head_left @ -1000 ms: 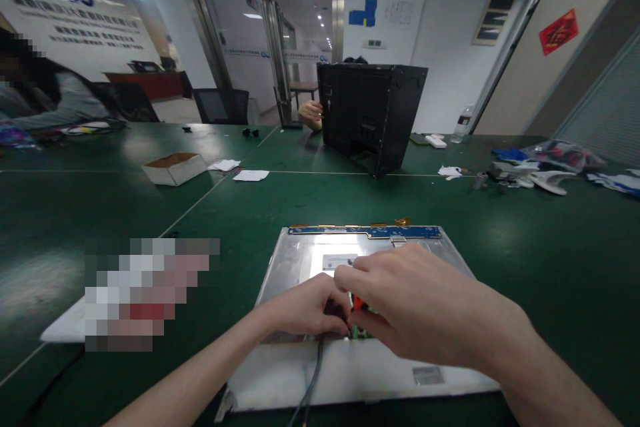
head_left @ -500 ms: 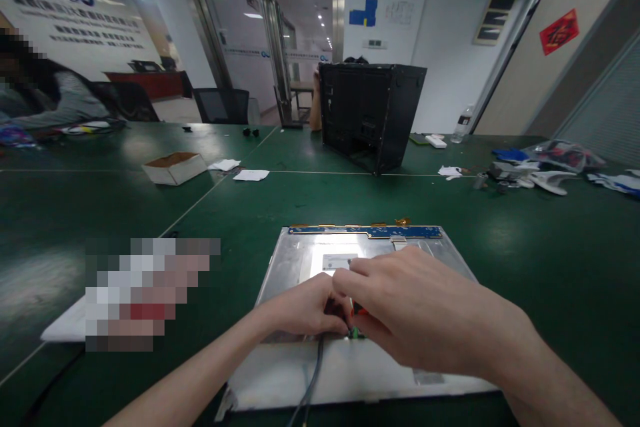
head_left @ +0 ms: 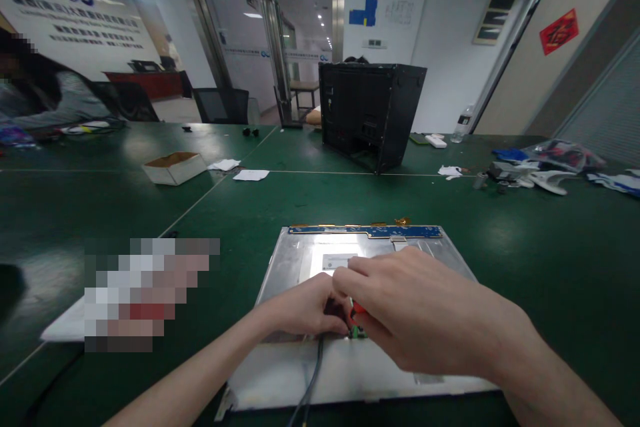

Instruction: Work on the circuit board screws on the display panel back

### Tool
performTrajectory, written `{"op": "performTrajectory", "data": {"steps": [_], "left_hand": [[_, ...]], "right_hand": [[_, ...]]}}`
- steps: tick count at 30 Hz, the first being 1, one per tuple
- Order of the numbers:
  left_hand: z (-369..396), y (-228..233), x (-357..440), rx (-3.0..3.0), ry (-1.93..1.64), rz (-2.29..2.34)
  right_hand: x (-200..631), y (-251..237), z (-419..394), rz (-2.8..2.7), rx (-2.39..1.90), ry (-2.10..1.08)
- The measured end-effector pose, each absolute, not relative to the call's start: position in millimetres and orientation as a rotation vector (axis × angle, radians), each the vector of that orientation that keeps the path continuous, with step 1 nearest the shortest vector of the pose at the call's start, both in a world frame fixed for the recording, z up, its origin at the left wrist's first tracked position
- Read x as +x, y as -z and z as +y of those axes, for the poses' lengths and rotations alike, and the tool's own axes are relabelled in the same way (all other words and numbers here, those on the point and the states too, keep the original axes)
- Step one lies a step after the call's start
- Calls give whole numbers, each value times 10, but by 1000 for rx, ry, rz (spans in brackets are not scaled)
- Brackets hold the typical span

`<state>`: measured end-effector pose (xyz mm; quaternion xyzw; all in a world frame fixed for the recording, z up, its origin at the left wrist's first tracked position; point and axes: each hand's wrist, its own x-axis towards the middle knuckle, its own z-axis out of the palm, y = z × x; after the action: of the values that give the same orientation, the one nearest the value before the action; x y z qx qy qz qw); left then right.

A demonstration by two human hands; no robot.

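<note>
A flat display panel [head_left: 287, 250] with a silver metal back and a white lower strip lies on the green table before me. My right hand [head_left: 415, 310] is closed round an orange-red object [head_left: 357, 310], mostly hidden by the fingers, so its kind does not show. Close against it, my left hand [head_left: 313, 303] has its fingers curled and pinched at the panel's lower part; what they hold is hidden. Just below the fingertips a small green circuit board [head_left: 356, 332] shows. Dark cables [head_left: 316, 373] run from there over the white strip towards me.
A blue circuit strip [head_left: 340, 231] edges the panel's far side. Beyond stand a black computer case [head_left: 357, 107] and an open white box [head_left: 175, 170]. Plastic bags and scraps [head_left: 545, 167] lie at right. At far left sits a person [head_left: 65, 93]; another is partly behind the case.
My right hand has shifted very slightly, and more of the orange-red object shows. Behind the case, the other person's raised arm has lowered. A dark shape has appeared at the left edge.
</note>
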<state>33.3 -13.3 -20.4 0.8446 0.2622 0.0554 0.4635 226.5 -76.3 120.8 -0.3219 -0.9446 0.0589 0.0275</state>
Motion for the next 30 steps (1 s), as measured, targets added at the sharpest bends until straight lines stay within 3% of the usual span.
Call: {"op": "performTrajectory", "data": {"steps": [30], "left_hand": [[-137, 192, 338, 2051, -162, 629]], "right_hand": [[2268, -1207, -770, -2878, -1038, -161]]}}
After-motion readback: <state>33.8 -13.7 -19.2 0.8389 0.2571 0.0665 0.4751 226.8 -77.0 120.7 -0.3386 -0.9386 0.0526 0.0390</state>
